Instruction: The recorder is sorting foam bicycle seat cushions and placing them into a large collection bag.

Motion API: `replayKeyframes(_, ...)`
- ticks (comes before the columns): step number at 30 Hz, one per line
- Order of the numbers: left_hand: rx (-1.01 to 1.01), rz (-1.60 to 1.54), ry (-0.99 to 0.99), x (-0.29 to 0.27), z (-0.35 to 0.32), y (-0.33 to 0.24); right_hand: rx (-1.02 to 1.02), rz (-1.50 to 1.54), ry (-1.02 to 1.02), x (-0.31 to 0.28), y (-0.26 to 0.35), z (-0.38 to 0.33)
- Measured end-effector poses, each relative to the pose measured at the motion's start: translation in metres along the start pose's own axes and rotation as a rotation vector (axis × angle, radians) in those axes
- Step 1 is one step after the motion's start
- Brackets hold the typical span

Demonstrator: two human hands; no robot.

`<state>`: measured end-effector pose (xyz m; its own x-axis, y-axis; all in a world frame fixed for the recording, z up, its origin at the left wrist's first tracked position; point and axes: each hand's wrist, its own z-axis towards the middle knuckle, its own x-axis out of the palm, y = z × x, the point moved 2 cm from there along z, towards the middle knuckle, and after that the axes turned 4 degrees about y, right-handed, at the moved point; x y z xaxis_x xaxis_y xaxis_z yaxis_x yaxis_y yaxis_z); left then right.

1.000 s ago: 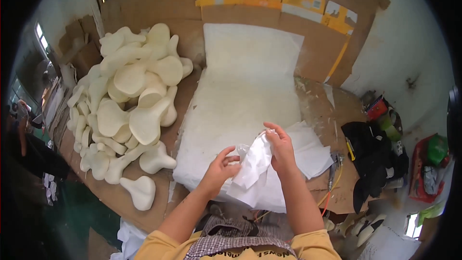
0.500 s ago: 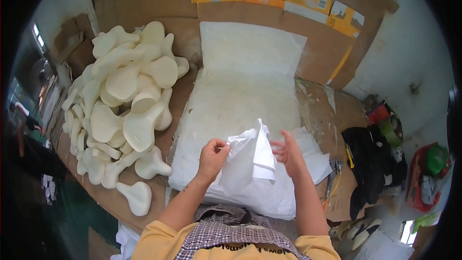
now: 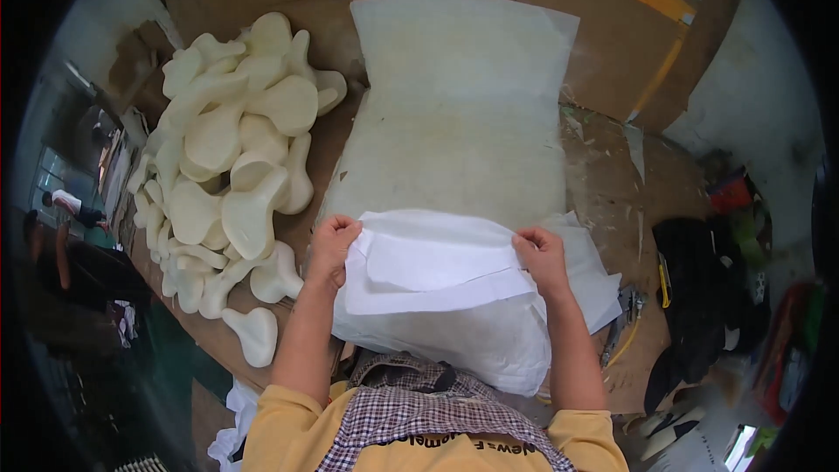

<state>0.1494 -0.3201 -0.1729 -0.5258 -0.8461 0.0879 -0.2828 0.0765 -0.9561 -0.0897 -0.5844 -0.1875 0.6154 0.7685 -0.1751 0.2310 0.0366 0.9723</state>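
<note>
My left hand (image 3: 332,249) pinches left edge of white sheet (image 3: 428,267), my right hand (image 3: 542,255) pinches right edge. Sheet stretched flat between both hands, long axis left-right, lying over white fabric stack (image 3: 454,149). Both hands equally near. Foam pieces (image 3: 236,166) at left.

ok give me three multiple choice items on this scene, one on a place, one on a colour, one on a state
1. Where is the pile of foam shapes?
A. on the person's left
B. on the person's right
C. on the person's lap

2. What colour are the person's sleeves?
A. blue
B. yellow
C. black

3. How is the white sheet held?
A. crumpled in one fist
B. spread between both hands
C. lying untouched

Key:
1 A, the pile lies left of the white pad.
2 B, both sleeves are yellow.
3 B, the left hand and right hand each grip one end.
</note>
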Motion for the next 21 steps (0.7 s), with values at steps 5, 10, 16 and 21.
replayKeyframes(5,-0.29,-0.87,0.081,0.033,-0.036,-0.004,0.16,0.157,-0.185,0.023,-0.021,-0.012)
replayKeyframes(10,-0.298,-0.709,0.125,0.06,-0.052,0.039,0.19,0.369,-0.248,0.062,-0.02,-0.011)
replayKeyframes(16,-0.213,-0.515,-0.114,0.032,0.019,0.09,0.391,0.714,-0.304,0.05,-0.007,0.0)
replayKeyframes(21,-0.485,-0.192,0.242,-0.008,0.055,0.085,0.57,0.766,-0.379,-0.041,-0.076,0.007)
